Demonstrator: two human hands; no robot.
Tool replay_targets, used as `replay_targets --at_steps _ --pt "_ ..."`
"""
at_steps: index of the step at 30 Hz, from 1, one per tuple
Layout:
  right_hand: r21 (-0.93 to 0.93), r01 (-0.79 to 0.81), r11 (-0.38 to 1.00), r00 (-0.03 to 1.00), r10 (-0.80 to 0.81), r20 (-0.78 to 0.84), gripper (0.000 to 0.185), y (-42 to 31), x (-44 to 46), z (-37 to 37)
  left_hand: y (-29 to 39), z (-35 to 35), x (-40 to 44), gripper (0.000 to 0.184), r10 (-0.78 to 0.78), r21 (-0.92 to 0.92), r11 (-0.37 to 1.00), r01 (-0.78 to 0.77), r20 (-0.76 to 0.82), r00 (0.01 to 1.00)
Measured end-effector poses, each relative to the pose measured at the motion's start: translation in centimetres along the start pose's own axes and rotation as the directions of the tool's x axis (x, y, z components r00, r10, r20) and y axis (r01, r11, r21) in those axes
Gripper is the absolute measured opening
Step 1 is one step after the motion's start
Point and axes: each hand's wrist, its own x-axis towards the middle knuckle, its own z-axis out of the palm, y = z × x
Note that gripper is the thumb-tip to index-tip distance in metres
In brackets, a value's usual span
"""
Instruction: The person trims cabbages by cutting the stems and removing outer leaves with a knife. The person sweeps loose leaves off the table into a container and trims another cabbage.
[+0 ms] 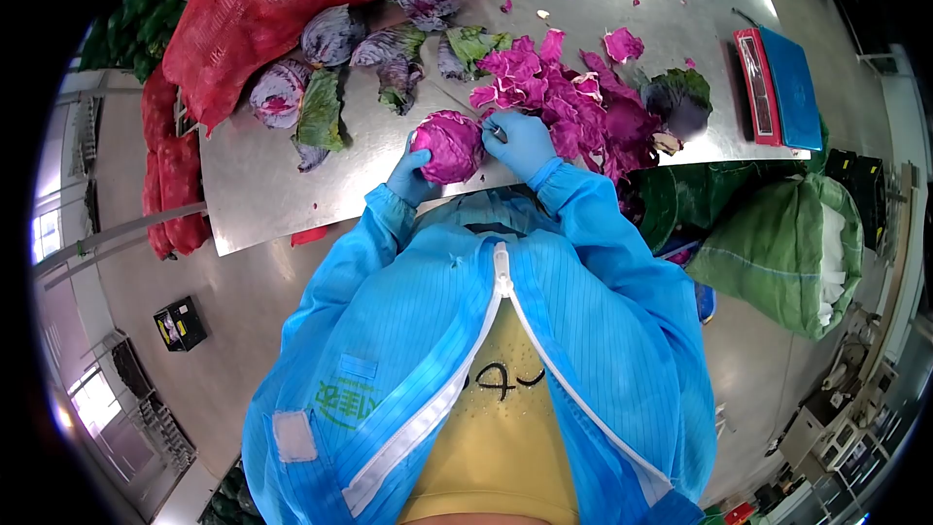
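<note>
1. Far left: I record bright windows [95, 401], red mesh sacks [177, 170] against the table's end, and a black crate [180, 324] on the smooth, grey-brown floor [243, 297].
2. Tabletop [360, 185], left: bare metal, scuffed and reflective. A large red mesh sack [267, 15] lies across the back corner. Three dull-purple cabbages [333, 36] sit beside it, with loose outer leaves [321, 112] around them.
3. Near edge: I find the magenta cabbage [449, 147] in the left hand [410, 178], its fingers grasping the left side, thumb over the front.
4. The right hand [522, 143] is at the cabbage's right side, fingers bent inward; I cannot tell whether they pinch a leaf.
5. Tabletop, centre to right: a heap of magenta leaves [554, 87], scraps scattered behind it, and a dark leafy piece [678, 97] at its right side.
6. Right end: a red-framed item [758, 87] adjoins a blue case [789, 87].
7. Beyond: a green woven sack [777, 253] stands below the edge; equipment [821, 418] lines the room's far right.
</note>
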Motion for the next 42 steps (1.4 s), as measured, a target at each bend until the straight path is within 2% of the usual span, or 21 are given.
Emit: replay_targets --at_steps 2,9,14,15,17,18,19,20,21,23,25,26,27,31,33,35,36,37,39,40,42 --pt "-0.215 0.045 0.975 0.996 -0.061 -0.068 0.015 0.4 0.5 0.5 -0.2 0.2 0.1 0.079 -0.100 -0.172 0.981 0.093 -0.033 0.994" --pt "-0.354 -0.014 0.935 0.995 -0.021 -0.096 0.015 1.1 2.2 -0.3 -0.4 2.4 0.6 0.072 -0.151 -0.355 0.923 0.148 0.019 0.988" --pt "-0.357 -0.179 0.917 0.977 0.124 -0.171 0.017 3.4 2.9 -1.8 0.8 5.7 -0.3 0.068 -0.235 -0.517 0.818 0.252 0.099 0.967" --pt "-0.362 -0.223 0.905 0.969 0.164 -0.186 0.018 3.6 2.9 -2.1 0.6 5.6 -0.4 0.068 -0.235 -0.517 0.818 0.251 0.098 0.967" --pt "-0.337 -0.268 0.903 0.958 0.212 -0.194 0.021 4.8 2.7 -2.5 0.2 5.2 -0.4 0.068 -0.147 -0.114 0.980 0.162 0.128 0.981" --pt "-0.247 -0.313 0.917 0.936 0.254 -0.243 0.027 4.9 2.4 -2.8 0.0 4.7 -0.3 0.068 -0.146 -0.113 0.980 0.161 0.128 0.981" --pt "-0.153 -0.348 0.925 0.911 0.295 -0.287 0.034 4.7 2.3 -2.9 -0.1 3.9 0.0 0.068 -0.240 -0.443 0.806 0.392 0.362 0.901" --pt "-0.122 -0.341 0.932 0.898 0.284 -0.336 0.049 4.4 2.0 -2.8 -0.3 3.2 0.2 0.069 -0.215 -0.630 0.477 0.613 0.593 0.776" --pt "-0.121 -0.338 0.933 0.899 0.283 -0.333 0.049 4.1 1.7 -2.5 -0.6 2.7 0.5 0.069 -0.214 -0.631 0.479 0.610 0.590 0.779" --pt "-0.187 -0.045 0.981 0.864 -0.056 -0.501 0.060 4.0 1.3 -1.9 -1.3 1.9 1.1 0.070 -0.136 -0.647 0.480 0.592 0.612 0.779" --pt "-0.187 -0.005 0.982 0.839 -0.097 -0.535 0.058 3.0 0.7 -1.1 -0.8 2.6 0.9 0.069 -0.207 -0.668 0.467 0.579 0.554 0.806" --pt "0.157 0.026 0.987 0.899 0.046 -0.436 0.057 2.4 0.5 -0.6 -0.9 2.6 1.1 0.069 -0.194 -0.672 0.437 0.598 0.579 0.792" --pt "0.484 0.014 0.875 0.946 0.145 -0.289 0.056 1.9 0.5 -0.2 -0.9 2.6 1.2 0.068 -0.181 -0.673 0.407 0.617 0.603 0.777" --pt "0.541 0.078 0.838 0.987 0.012 -0.160 0.054 0.4 1.3 1.0 -0.7 3.8 1.3 0.063 -0.180 -0.623 0.454 0.637 0.636 0.750" --pt "0.619 0.133 0.774 0.978 -0.001 -0.209 0.047 0.5 2.0 1.2 -0.5 4.7 1.1 0.066 -0.205 -0.556 0.433 0.709 0.705 0.678" --pt "0.775 -0.239 0.585 0.967 0.213 0.138 0.037 1.0 2.2 0.2 -1.0 3.7 1.3 0.064 -0.243 -0.527 0.453 0.720 0.703 0.668" --pt "0.753 -0.240 0.613 0.950 0.306 0.054 0.030 0.2 1.8 -0.5 -1.6 2.5 1.5 0.063 -0.281 -0.490 0.498 0.715 0.689 0.668" --pt "0.565 -0.194 0.802 0.946 0.305 -0.108 0.025 1.3 2.2 -0.3 -1.9 2.0 1.4 0.062 -0.319 -0.452 0.539 0.710 0.671 0.669" --pt "0.354 -0.153 0.923 0.925 0.260 -0.277 0.029 4.2 2.4 0.4 -2.3 1.5 1.0 0.064 -0.315 -0.557 0.599 0.575 0.497 0.809" --pt "0.350 -0.152 0.924 0.926 0.258 -0.277 0.029 4.2 2.0 -0.1 -1.4 2.7 1.0 0.064 -0.312 -0.526 0.542 0.656 0.599 0.737" --pt "0.132 -0.125 0.983 0.822 0.178 -0.541 0.037 3.4 0.8 -0.7 0.1 5.1 0.8 0.065 -0.289 -0.486 0.490 0.724 0.693 0.661"
